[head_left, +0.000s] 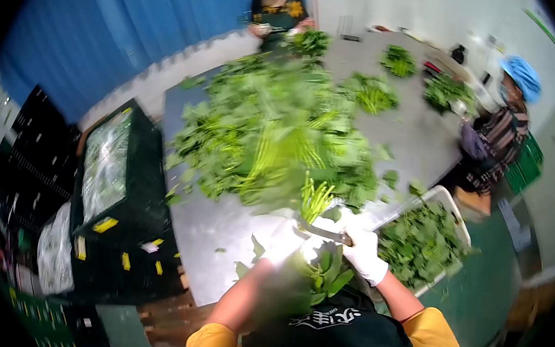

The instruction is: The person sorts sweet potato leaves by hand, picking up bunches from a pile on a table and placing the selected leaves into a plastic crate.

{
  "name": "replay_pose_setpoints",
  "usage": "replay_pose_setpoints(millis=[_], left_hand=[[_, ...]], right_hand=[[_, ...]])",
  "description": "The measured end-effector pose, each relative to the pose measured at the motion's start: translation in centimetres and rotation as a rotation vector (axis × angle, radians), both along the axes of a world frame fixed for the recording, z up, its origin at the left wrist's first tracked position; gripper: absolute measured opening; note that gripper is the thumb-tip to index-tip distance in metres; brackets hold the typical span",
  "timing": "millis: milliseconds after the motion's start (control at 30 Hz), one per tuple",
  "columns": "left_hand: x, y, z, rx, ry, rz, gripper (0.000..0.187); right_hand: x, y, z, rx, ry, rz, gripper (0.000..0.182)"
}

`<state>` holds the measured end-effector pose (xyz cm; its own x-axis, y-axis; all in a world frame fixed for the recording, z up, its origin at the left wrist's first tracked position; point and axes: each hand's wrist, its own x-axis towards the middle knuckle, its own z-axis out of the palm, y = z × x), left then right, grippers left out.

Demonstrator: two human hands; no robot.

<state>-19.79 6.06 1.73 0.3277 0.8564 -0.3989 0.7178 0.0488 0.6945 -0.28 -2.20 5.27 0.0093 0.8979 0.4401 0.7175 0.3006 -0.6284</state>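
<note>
My left hand (282, 236), in a white glove, is closed round a bunch of green leafy stems (315, 199) near the table's front edge; glare and blur hide part of its fingers. In my right hand (364, 251), also gloved in white, is the handle of a knife (325, 233). Its blade lies across the lower part of the stems, close to my left hand. Beyond my hands a large heap of leafy greens (280, 134) covers much of the metal table (204, 233). Loose leaves (330, 272) show just below the knife, in front of my apron.
A white crate (463, 221) of leaves stands at the right. Dark crates (128, 207) with plastic-wrapped greens stand at the left. One person (277, 10) is across the table; another in a blue cap (503, 126) is at the right. Smaller bunches (375, 93) lie at the back.
</note>
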Motion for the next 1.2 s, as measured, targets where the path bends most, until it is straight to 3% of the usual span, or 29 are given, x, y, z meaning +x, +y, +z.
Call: replay_pose_setpoints(millis=[100,233,333,500,533,567,633,667,700,733,767,800,833,900,967,1033,1067,1100,1200], left_hand=[[8.4,0.4,-5.0,0.079,-0.126,-0.101,0.042],[15.6,-2.9,-4.4,0.341,-0.232,-0.224,0.039],[19.5,-4.8,-4.3,0.315,-0.23,-0.323,0.035],[23.7,-7.0,-6.0,0.35,-0.374,-0.478,0.03],[24.2,-7.3,-5.9,0.223,-0.302,-0.521,0.03],[24.4,-7.6,-5.9,0.095,-0.223,-0.562,0.029],[25.1,-7.8,-4.9,0.11,-0.199,-0.623,0.03],[24.9,-7.8,-3.2,0.108,-0.34,-0.576,0.031],[24.4,-7.5,-1.3,0.11,-0.475,-0.528,0.032],[24.3,-6.5,1.2,0.16,-0.499,-0.465,0.034],[24.2,-4.7,1.1,0.07,-0.475,-0.407,0.034],[23.9,-4.1,1.6,0.088,-0.477,-0.404,0.035],[23.3,-3.9,1.9,0.099,-0.467,-0.406,0.035],[22.6,-3.7,1.6,0.143,-0.456,-0.4,0.035],[22.2,-3.3,2.2,0.19,-0.464,-0.391,0.036],[21.4,-3.0,4.1,-0.17,-0.622,-0.347,0.033],[21.1,-2.6,4.6,-0.241,-0.644,-0.358,0.026],[20.7,-2.3,5.1,-0.239,-0.641,-0.357,0.026],[20.0,-2.5,7.8,-0.739,-0.789,-0.253,0.014]], right_hand=[[3.5,-2.2,-0.8,-0.023,-0.031,-0.19,0.017],[8.3,-5.4,-2.9,-0.092,-0.065,-0.404,0.022],[11.8,-7.6,-4.3,-0.226,-0.132,-0.54,0.027],[16.0,-11.3,-7.0,-0.414,0.064,-0.602,0.03],[16.4,-11.9,-8.3,-0.331,0.052,-0.628,0.031],[17.0,-12.5,-9.1,-0.41,0.044,-0.651,0.031],[18.7,-15.1,-13.1,-0.481,0.106,-0.702,0.029],[20.5,-17.8,-16.2,-0.81,0.088,-0.778,0.028],[21.8,-23.9,-21.1,-0.908,0.024,-0.784,0.026],[22.2,-28.7,-24.0,-0.932,0.238,-0.899,0.029],[22.7,-32.1,-26.6,-1.151,0.163,-1.053,0.032],[22.5,-33.7,-25.9,-1.128,0.404,-1.194,0.032],[23.3,-35.7,-29.6,-1.106,0.391,-1.245,0.03],[23.8,-34.3,-28.8,-1.012,0.568,-1.321,0.03],[23.8,-30.0,-25.3,-0.825,0.365,-1.234,0.032],[23.6,-24.1,-20.9,-0.442,0.454,-1.1,0.032],[22.0,-20.4,-14.5,-0.305,0.607,-1.014,0.029],[21.2,-17.8,-10.7,-0.218,0.474,-0.899,0.025],[19.1,-12.1,-4.1,-0.113,0.489,-0.632,0.018]])
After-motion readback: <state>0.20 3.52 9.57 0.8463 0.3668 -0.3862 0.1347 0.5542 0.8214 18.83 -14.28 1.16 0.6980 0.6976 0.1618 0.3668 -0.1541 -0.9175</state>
